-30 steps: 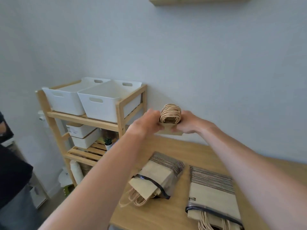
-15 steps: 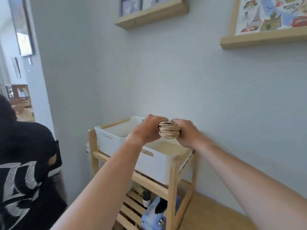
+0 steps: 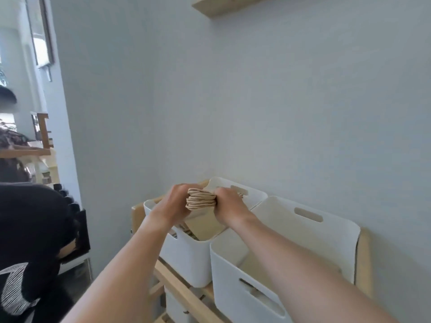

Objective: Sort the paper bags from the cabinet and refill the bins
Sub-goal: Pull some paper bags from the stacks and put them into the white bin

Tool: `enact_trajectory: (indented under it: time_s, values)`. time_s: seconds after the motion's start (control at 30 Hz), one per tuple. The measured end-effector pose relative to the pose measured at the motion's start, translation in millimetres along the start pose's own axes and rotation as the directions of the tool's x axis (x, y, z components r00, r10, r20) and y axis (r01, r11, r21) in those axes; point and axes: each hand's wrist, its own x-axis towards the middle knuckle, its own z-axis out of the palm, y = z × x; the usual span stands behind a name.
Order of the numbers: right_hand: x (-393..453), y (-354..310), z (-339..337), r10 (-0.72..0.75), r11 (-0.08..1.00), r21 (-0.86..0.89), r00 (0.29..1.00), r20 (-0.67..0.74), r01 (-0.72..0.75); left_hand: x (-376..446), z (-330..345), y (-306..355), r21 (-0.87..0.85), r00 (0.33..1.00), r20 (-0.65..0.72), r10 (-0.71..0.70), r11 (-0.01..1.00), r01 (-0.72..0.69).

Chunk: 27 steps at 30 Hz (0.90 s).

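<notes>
Head view. L hand (image 3: 173, 205) and R hand (image 3: 229, 206) each grip one end of a bundle of flat kraft paper bags (image 3: 201, 201), twine handles up, bundle's lower edge dipping into the left white bin (image 3: 186, 255) at the left end of the wooden shelf unit (image 3: 169, 279). That bin already holds some bags. Right white bin (image 3: 235, 276) shows only its bare floor. Judged: refill under way; bundle not yet released, right bin apparently still to fill. Bystander in dark shirt (image 3: 25, 241) at left.
</notes>
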Motion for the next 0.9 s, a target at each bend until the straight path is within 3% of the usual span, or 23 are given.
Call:
enact_trajectory:
  time_s: [0.1,0.23,0.3,0.47,0.63,0.8,0.9]
  values:
    - [30,8,30,0.036,0.997,-0.07,0.997,0.067,-0.032,15,12,-37,0.052,0.985,0.13,-0.117,0.992,0.111]
    - [55,12,51,0.148,0.976,-0.191,0.965,0.216,-0.107,37,30,-71,0.224,0.942,0.173,-0.288,0.943,0.247]
    - [61,12,59,0.21,0.964,-0.226,0.919,0.333,-0.138,44,41,-87,0.214,0.942,0.15,-0.301,0.94,0.267]
    - [66,12,59,0.311,0.9,-0.435,0.741,0.595,-0.029,62,50,-90,-0.108,0.943,-0.034,-0.33,0.94,0.325]
    - [76,9,67,0.421,0.831,-0.556,0.627,0.656,0.023,57,56,-86,0.002,0.934,0.06,-0.353,0.935,0.354]
    - [83,4,65,0.356,0.825,-0.559,0.696,0.624,0.079,60,56,-81,0.04,0.932,0.062,-0.356,0.934,0.354]
    - [85,0,67,0.363,0.798,-0.592,0.693,0.624,0.115,61,56,-82,0.05,0.931,0.082,-0.355,0.935,0.352]
